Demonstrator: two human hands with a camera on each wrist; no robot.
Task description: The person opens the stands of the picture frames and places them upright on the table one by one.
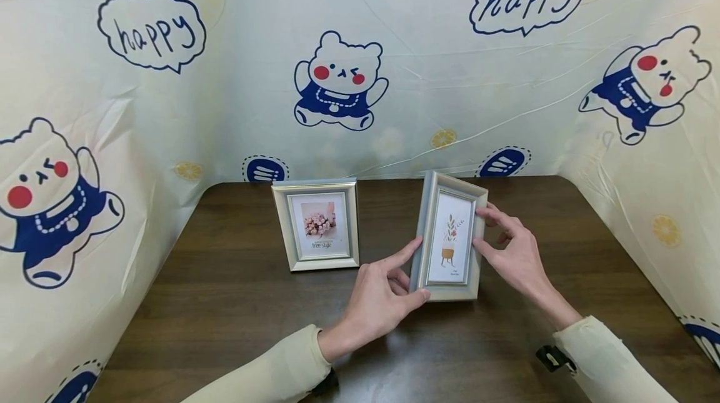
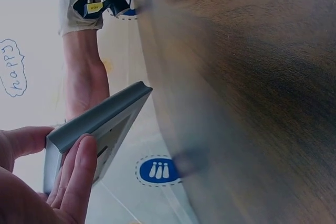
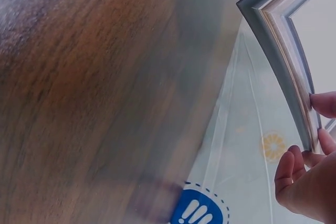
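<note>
Both hands hold a narrow silver-grey picture frame (image 1: 477, 265), tilted, its print of a potted plant facing the head camera. My left hand (image 1: 379, 300) grips its lower left side, thumb at the bottom front corner and index finger along the side. In the left wrist view, more of the left fingers lie against the back of the picture frame (image 2: 100, 114). My right hand (image 1: 517, 253) holds the right side, with the thumb on the front border and the fingers at the edge. The right wrist view shows the right hand (image 3: 310, 184) beside the frame's border (image 3: 278, 51).
A second silver picture frame (image 1: 324, 263), with a flower print reading "free style", stands upright to the left on the dark wooden table (image 1: 225, 303). Behind and at both sides hangs a pale curtain (image 1: 427, 78) with cartoon bears and "happy" bubbles.
</note>
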